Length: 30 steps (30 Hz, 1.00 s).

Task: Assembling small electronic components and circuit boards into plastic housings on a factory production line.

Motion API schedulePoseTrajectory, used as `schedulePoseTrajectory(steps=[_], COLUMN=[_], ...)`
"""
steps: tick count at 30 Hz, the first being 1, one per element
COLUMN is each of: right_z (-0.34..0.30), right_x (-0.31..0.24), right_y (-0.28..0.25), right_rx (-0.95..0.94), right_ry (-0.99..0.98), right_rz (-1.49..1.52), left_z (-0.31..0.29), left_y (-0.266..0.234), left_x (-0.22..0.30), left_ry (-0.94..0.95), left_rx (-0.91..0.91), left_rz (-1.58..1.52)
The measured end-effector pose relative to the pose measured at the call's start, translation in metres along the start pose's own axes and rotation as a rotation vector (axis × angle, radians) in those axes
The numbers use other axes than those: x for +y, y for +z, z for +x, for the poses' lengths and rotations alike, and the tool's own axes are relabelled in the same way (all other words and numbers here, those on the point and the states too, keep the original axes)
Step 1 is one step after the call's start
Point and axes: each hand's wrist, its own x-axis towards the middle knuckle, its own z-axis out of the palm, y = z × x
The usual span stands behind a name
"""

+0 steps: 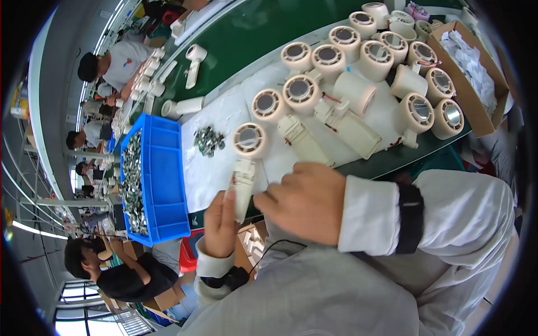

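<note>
My left hand (220, 221) grips the handle of a cream hair dryer (242, 182) with a drum-shaped head and a ringed round end. The handle points toward me, and its open side shows small inner parts. Close to the right of this handle is my right hand (305, 196), its fingers curled together and slightly blurred; whatever they may pinch is hidden. Beyond the held dryer, a small heap of green circuit boards (209, 141) lies on the white sheet (218, 173). Two more dryers with open handles, one nearer (305, 143) and one farther right (350, 129), lie beside it.
A blue bin (168, 187) full of small boards stands at the left. Several dryer heads (375, 56) crowd the bench's right side, near a cardboard box (476, 73) with white wrapping. A green conveyor (235, 45) runs behind. Co-workers (126, 274) sit along the left.
</note>
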Motion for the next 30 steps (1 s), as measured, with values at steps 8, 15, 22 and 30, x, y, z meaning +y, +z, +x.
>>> schedulePoseTrajectory(steps=[8, 15, 22, 30], right_z=[0.016, 0.04, 0.055, 0.07], right_x=[0.016, 0.006, 0.017, 0.036], right_y=[0.0, 0.008, 0.035, 0.047], right_rx=[-0.104, -0.165, -0.286, -0.222], right_ry=[0.16, 0.192, 0.206, 0.11], right_rz=[-0.247, -0.202, -0.112, -0.061], left_z=[0.017, 0.035, 0.049, 0.067], left_y=[0.015, 0.019, 0.011, -0.019], left_x=[0.003, 0.013, 0.003, 0.019], left_ry=[0.298, 0.482, 0.68, 0.655], left_rx=[-0.112, -0.033, -0.105, -0.24], left_rz=[0.666, 0.816, 1.069, 0.883])
